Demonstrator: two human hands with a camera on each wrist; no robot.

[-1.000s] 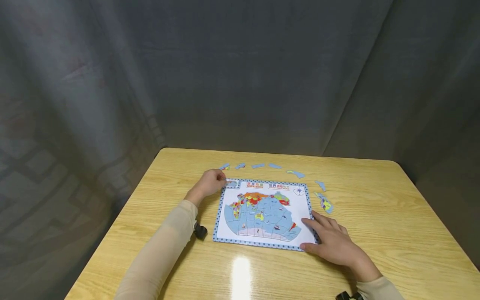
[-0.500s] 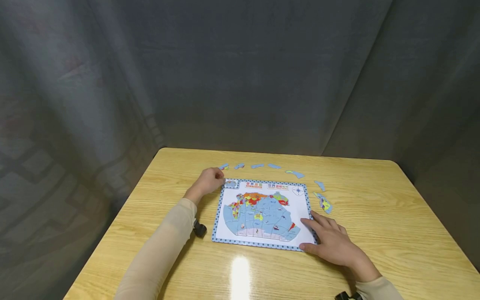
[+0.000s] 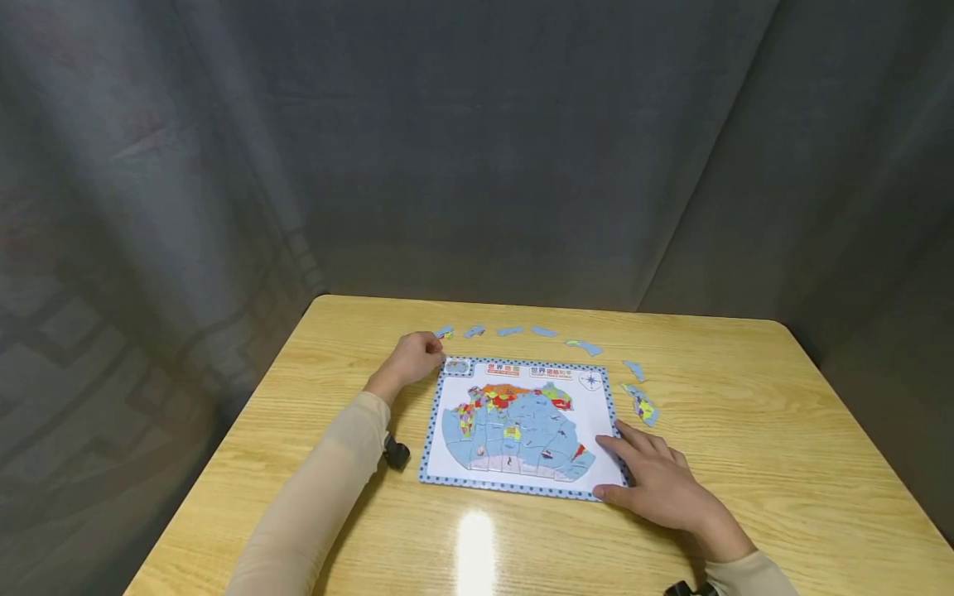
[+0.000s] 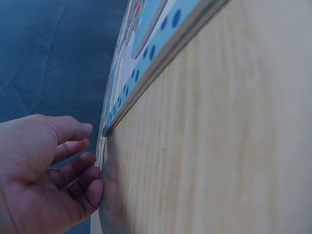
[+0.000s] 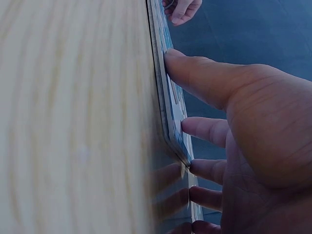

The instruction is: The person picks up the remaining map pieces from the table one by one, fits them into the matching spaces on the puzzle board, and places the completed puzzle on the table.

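Note:
A world-map jigsaw puzzle with a dotted blue border lies flat on the table, many of its pieces fitted together. At its far left corner is my left hand; in the left wrist view its fingers are loosely curled just beside the corner, with nothing visible between them and the thumb. My right hand rests spread at the near right corner. Its thumb and index finger touch the puzzle's face, while the other fingers reach past the edge onto the table.
Several loose puzzle pieces curve around the puzzle's far and right sides, including a large colourful piece near my right hand and a blue one behind the puzzle. The wooden table ends at a dark curtain.
My left hand has drawn back slightly from the puzzle's corner, its fingers overlapping it less. My right hand keeps its place on the puzzle; the view has shifted a little.

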